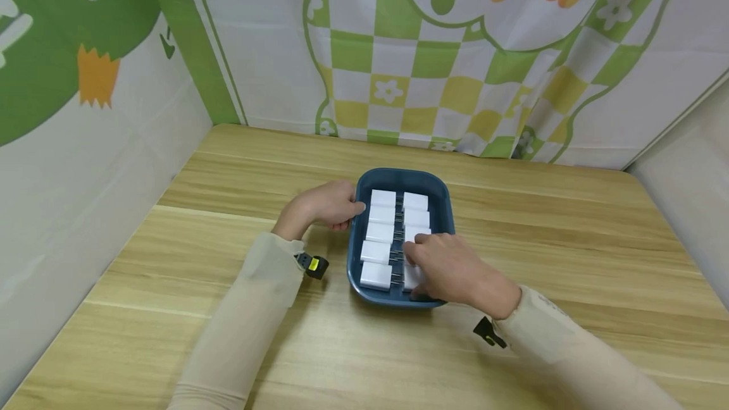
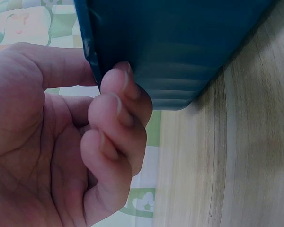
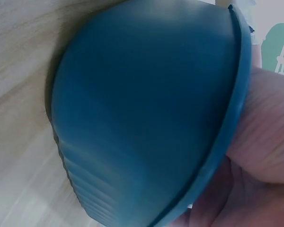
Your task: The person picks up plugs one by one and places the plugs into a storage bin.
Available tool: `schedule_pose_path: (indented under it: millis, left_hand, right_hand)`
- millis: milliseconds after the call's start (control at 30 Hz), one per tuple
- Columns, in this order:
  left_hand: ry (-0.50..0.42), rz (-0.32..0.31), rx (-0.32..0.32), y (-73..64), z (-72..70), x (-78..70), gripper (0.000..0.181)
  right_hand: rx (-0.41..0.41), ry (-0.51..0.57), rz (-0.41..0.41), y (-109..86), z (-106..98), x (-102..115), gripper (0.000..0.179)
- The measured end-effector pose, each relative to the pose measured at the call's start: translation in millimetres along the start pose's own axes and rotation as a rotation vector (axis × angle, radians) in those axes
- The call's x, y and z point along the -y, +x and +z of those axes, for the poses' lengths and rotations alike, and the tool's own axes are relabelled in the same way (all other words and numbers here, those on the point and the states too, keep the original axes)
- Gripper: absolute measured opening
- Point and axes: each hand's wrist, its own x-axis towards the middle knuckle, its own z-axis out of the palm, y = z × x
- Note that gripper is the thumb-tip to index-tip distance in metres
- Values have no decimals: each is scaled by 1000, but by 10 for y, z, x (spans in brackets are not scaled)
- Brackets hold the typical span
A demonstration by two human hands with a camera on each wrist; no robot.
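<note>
A dark blue plastic bin [image 1: 389, 176] stands on the wooden table, holding two columns of white charger plugs [image 1: 376, 275] with metal prongs toward the middle. At the bin's left side, my left hand [image 1: 332, 204] pinches the rim, thumb over the edge and fingers curled against the outer wall [image 2: 170, 56]. My right hand [image 1: 450, 267] reaches over the near right corner into the bin, its fingers and thumb around a white charger plug [image 1: 412, 277] at the near end of the right column. In the right wrist view, the bin's wall [image 3: 142, 94] hides the right fingertips.
The wooden table [image 1: 569, 258] extends on both sides of the bin. A curtain with green and yellow checks [image 1: 393, 55] hangs behind its far edge. Black wrist straps with buckles [image 1: 315, 266] hang from both sleeves.
</note>
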Motion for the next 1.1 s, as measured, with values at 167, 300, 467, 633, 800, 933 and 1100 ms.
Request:
schedule_pose_path:
  millis: [167, 300, 467, 633, 800, 933, 1100]
  left_hand:
    - [-1, 2, 2, 0, -4, -14, 42]
    - [-3, -2, 1, -5, -4, -16, 41]
    - [-9, -5, 7, -13, 2, 2, 40]
    - [-8, 6, 11, -7, 4, 10, 42]
    - [1, 3, 18, 0, -7, -16, 43]
    - [-2, -6, 18, -2, -18, -27, 43]
    - [-6, -6, 15, -4, -11, -17, 41]
  right_hand:
    - [-32, 67, -10, 20, -143, -106, 45]
    - [-43, 125, -49, 110, -301, -260, 31]
    - [60, 128, -48, 329, -402, -407, 39]
    - [144, 42, -12, 545, -381, -448, 64]
    - [219, 20, 57, 657, -325, -479, 72]
    - [252, 9, 76, 684, -295, -510, 72]
    - [268, 18, 72, 688, -286, -515, 71]
